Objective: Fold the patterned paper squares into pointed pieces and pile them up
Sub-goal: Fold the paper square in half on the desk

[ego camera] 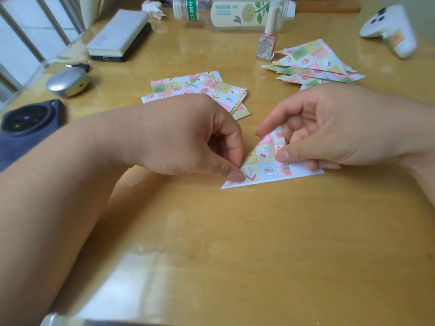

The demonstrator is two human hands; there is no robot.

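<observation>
Left hand [188, 140] and right hand [329, 128] pinch a folded patterned triangle [266, 165] on the wooden table [235, 231]

Squares [202, 90] left of pile [313, 64], triangle [263, 161] in front

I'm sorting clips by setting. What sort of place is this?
Probably a home desk: a wooden table holds a nail polish bottle, a drink bottle, an earbud case and patterned paper.

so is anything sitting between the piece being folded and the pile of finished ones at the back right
Nothing visible. Only the right hand, holding the folded triangle, lies over the stretch toward the pile of pointed pieces. The nail polish bottle stands left of the pile, off that line.
</observation>
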